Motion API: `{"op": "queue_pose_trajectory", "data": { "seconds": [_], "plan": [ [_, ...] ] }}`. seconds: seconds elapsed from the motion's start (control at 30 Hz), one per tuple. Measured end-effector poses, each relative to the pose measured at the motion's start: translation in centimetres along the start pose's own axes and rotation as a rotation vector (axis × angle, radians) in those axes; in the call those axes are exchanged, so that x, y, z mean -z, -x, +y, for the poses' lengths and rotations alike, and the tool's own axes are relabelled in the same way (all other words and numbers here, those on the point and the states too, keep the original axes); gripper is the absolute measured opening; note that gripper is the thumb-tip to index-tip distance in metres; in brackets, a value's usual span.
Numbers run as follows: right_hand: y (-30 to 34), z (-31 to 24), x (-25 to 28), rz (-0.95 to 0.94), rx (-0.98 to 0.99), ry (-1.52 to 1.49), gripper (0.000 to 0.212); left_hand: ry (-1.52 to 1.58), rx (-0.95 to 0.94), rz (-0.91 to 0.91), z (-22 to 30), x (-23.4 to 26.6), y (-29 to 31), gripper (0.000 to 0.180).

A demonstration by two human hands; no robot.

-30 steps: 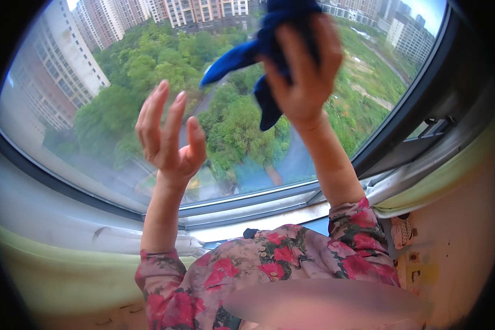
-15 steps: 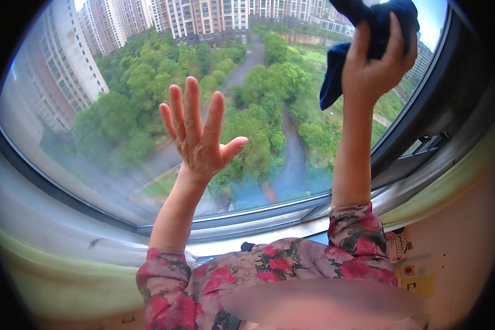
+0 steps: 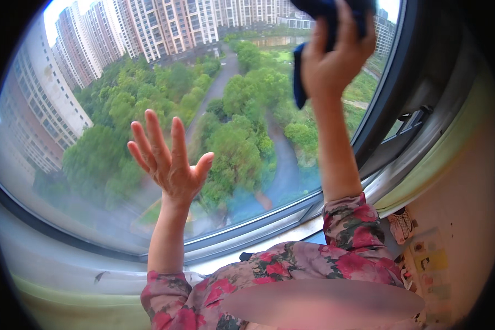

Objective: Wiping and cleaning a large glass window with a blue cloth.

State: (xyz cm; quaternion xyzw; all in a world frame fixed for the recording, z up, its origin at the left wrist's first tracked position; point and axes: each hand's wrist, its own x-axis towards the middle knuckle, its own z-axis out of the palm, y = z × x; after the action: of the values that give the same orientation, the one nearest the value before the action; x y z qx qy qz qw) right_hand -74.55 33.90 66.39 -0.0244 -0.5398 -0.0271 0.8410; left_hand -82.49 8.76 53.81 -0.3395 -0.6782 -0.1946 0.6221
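Cloth (image 3: 330, 25) nearer right window frame (image 3: 410, 55)

There are two bare hands, one left hand (image 3: 170, 170) and one right hand (image 3: 333, 69), the left showing four fingers and one thumb. I count one dark blue cloth (image 3: 298, 80), two flowered sleeves (image 3: 357, 234), one large windowpane (image 3: 93, 217) and two pale green curtain lengths (image 3: 77, 300). Outside, trees (image 3: 236, 157) and tower blocks (image 3: 170, 25) are many, too merged to number.

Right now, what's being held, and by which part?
A dark-blue cloth, gripped in the right hand by its bunched part, one end hanging free. The left hand is empty.
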Motion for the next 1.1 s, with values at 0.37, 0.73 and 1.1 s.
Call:
{"op": "queue_pose_trajectory", "data": {
  "seconds": [0.37, 0.73, 1.1],
  "plan": [
    [-2.6, 0.9, 1.2, -0.119, 0.087, -0.070, 0.039, -0.070, 0.031, -0.020, -0.6, 0.5, 0.2, 0.073],
    [-10.2, -0.6, -1.2, -0.128, 0.327, -0.021, 0.035, -0.111, 0.050, -0.016, -1.6, 1.4, 0.3, 0.072],
    [-3.5, 0.0, 1.0, -0.320, 0.313, -0.169, 0.038, -0.132, 0.044, -0.020, -1.6, 1.5, 0.1, 0.070]
  ]
}}
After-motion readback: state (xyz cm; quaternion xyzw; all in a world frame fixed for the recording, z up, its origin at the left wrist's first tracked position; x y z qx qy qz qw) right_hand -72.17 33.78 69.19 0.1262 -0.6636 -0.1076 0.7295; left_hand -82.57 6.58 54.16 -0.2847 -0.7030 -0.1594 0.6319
